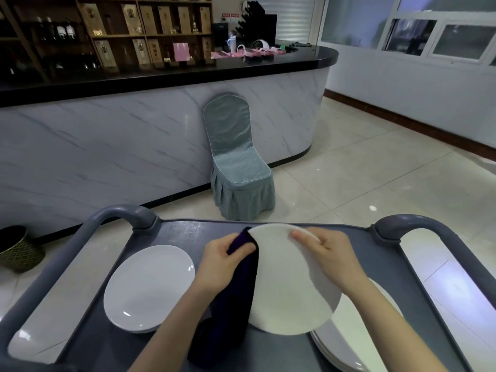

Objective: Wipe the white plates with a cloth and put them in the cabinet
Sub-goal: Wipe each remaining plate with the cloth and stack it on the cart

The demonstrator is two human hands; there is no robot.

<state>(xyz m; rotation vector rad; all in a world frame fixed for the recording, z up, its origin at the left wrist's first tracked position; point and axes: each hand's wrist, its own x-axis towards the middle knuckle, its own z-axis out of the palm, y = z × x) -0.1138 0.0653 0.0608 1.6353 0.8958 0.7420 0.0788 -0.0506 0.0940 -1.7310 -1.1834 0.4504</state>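
My right hand grips the far rim of a white plate, holding it tilted above the grey cart top. My left hand is shut on a dark purple cloth, pressed against the plate's left edge; the cloth hangs down toward me. A second white plate lies flat on the cart to the left. A stack of white plates sits at the right, partly hidden under the held plate and my right arm.
The cart has curved grey handles on the left and on the right. Beyond it stand a covered grey-blue chair, a marble-fronted bar counter and shelves with bottles. A dark bin stands on the floor at left.
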